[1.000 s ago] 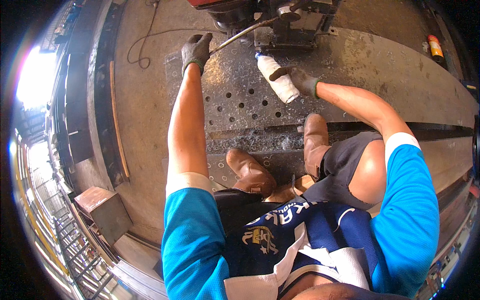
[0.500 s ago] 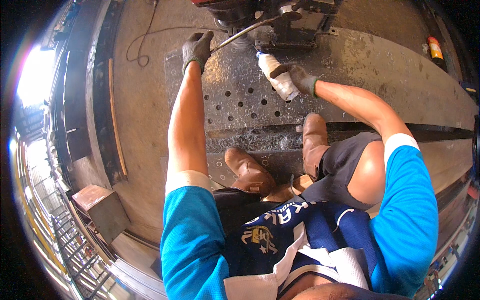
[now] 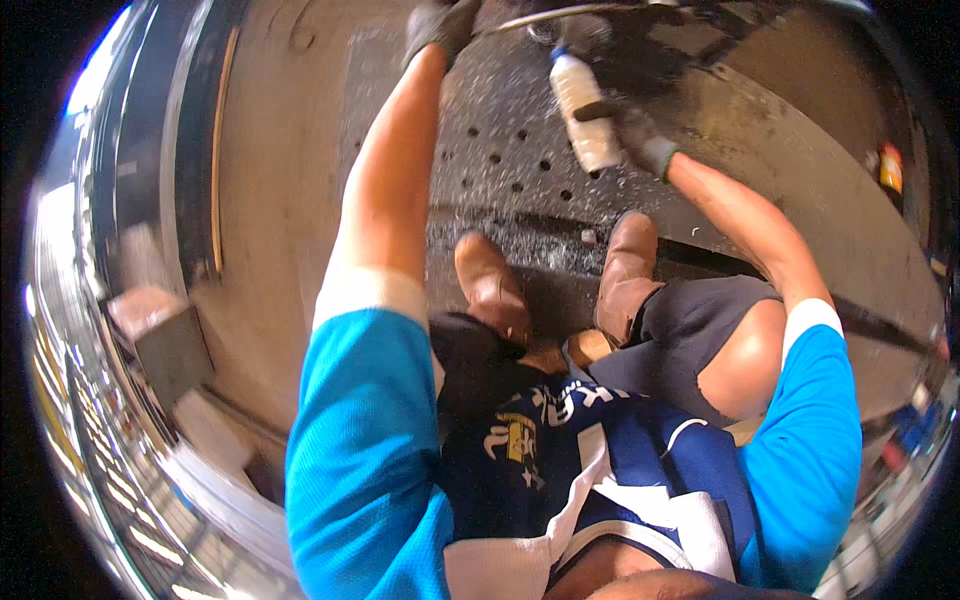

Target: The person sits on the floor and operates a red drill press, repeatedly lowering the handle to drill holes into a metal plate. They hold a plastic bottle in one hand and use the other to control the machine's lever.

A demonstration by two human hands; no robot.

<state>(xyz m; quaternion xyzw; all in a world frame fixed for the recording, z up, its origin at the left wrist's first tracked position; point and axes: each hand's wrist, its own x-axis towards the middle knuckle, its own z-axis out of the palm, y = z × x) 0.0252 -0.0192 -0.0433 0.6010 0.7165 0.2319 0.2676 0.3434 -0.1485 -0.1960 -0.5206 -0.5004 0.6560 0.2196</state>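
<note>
Head view: the person crouches over a perforated steel plate [image 3: 520, 170] strewn with metal shavings, brown boots [image 3: 625, 265] planted at its near edge. The right hand [image 3: 635, 130], in a dark glove, is closed around the lower part of a white plastic bottle [image 3: 583, 115], which tilts with its blue-capped neck pointing away from the person, over the plate's far portion. The left hand [image 3: 440, 25], also gloved, reaches to the plate's far left corner near the picture's rim; blur hides whether its fingers grasp anything. A thin metal rod [image 3: 570, 12] runs just beyond the plate. An orange can [image 3: 888, 168] stands well right of the plate.
</note>
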